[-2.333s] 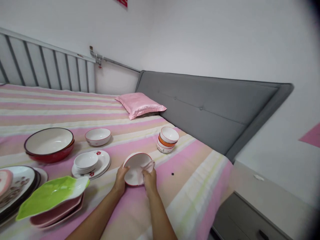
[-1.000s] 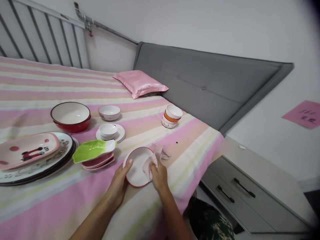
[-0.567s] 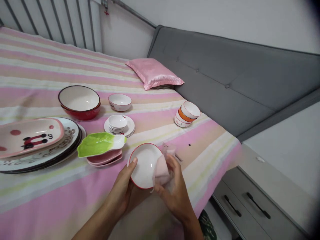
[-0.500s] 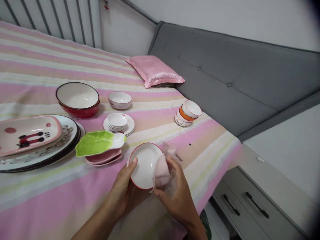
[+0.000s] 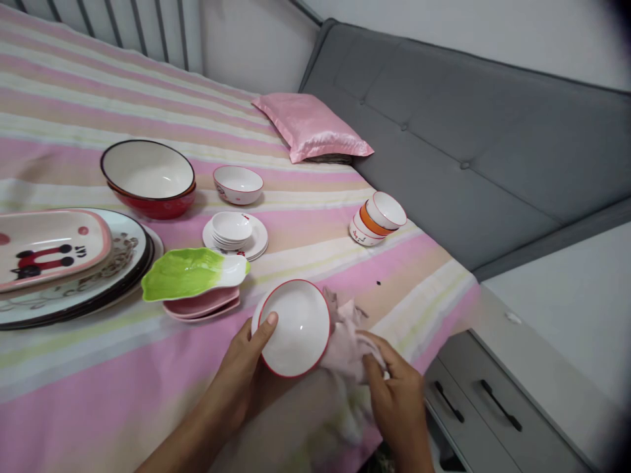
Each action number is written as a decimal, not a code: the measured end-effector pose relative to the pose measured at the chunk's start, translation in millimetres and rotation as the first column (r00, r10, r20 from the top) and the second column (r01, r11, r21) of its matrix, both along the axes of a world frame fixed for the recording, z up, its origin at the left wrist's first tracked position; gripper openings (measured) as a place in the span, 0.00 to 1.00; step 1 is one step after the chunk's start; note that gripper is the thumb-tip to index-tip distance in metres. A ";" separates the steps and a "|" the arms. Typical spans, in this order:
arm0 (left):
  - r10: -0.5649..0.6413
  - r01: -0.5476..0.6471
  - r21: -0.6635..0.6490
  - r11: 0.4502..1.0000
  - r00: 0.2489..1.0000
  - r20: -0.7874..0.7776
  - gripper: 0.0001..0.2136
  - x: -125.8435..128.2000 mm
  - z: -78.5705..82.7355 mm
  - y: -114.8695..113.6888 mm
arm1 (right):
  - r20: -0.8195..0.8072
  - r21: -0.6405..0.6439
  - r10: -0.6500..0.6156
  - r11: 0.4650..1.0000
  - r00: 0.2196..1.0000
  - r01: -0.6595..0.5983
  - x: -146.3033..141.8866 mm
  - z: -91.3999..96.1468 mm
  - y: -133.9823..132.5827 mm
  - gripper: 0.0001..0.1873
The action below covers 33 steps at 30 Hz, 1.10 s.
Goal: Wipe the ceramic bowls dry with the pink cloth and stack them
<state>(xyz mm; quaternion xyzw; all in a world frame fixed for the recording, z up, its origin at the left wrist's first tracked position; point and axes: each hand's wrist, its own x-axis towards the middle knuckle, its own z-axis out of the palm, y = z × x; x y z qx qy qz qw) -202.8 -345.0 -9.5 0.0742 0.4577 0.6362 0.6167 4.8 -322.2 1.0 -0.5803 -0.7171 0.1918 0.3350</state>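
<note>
A white bowl [image 5: 297, 332] with a red rim is tilted toward me, held at its left side by my left hand [image 5: 244, 368], the thumb over the rim. To the right of the bowl, my right hand [image 5: 397, 387] pinches a pale pink cloth [image 5: 348, 341] that hangs bunched beside the rim. Left of the bowl, a green leaf-shaped dish [image 5: 185, 274] rests on pink dishes [image 5: 202, 304]. Small white bowls [image 5: 231, 226] are stacked on white plates [image 5: 259, 240] just beyond.
The striped bedspread [image 5: 89, 368] bears a red bowl stack [image 5: 158, 207], a single white bowl [image 5: 239, 184], a tilted bowl stack [image 5: 377, 219], a cat-pattern dish [image 5: 59, 246] on large plates, and a pink pillow [image 5: 313, 125]. A grey headboard [image 5: 444, 125] and drawer cabinet [image 5: 473, 401] stand at right.
My right hand has drawn the cloth out of the bowl, away to the right and down. The bowl stays in my left hand, its inside now uncovered. The camera view has shifted slightly.
</note>
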 end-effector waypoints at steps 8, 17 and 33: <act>-0.097 0.087 -0.060 0.994 0.978 -0.185 0.31 0.5 -20.2 0.7 | -0.100 0.159 -0.567 0.802 0.817 0.576 -13.6 34.5 3.6 0.19; -0.090 0.091 -0.003 0.996 0.988 -0.123 0.31 1.9 -16.8 0.6 | -0.302 -0.255 0.379 0.852 0.875 -0.457 -81.8 22.8 -15.3 0.20; -0.193 0.180 -0.071 0.981 0.919 -0.344 0.34 -0.6 -12.1 -0.6 | 0.320 -0.257 0.416 0.903 0.851 -0.345 -72.0 -0.8 -25.7 0.30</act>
